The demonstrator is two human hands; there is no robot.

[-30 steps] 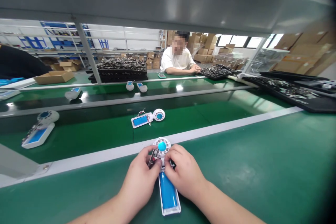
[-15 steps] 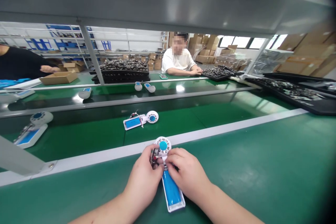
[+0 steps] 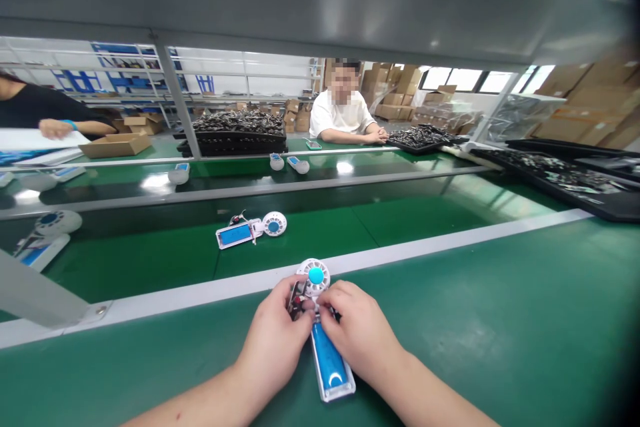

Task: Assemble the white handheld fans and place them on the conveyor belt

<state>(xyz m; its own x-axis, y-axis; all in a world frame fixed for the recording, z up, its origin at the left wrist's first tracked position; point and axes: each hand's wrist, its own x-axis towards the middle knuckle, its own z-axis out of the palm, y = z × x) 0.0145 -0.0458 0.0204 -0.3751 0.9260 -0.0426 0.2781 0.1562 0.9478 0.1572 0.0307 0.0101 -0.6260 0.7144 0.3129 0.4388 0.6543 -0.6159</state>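
An opened handheld fan [image 3: 333,363] lies on the green bench, its round white grille head pointing away and a blue battery filling its handle. My left hand [image 3: 277,330] is closed at the fan's neck, its thumb and fingers around a small dark circuit board [image 3: 296,299] with thin wires. From the other side my right hand [image 3: 357,320] is also closed, thumb and fingertips pinching at the neck just above the battery. Whatever lies between those right fingertips is mostly hidden.
Beyond the pale rail, a similar opened fan [image 3: 237,233] lies on the green belt, with another opened fan [image 3: 47,243] at left. Black trays of parts [image 3: 560,177] stand at right. A person [image 3: 343,113] sits opposite; another person's hand [image 3: 57,128] is at far left.
The fans on the near belt have shifted left, while those on the far belt have shifted right. My hands remain at the fan's neck. The person at far left now has a hand on a white sheet.
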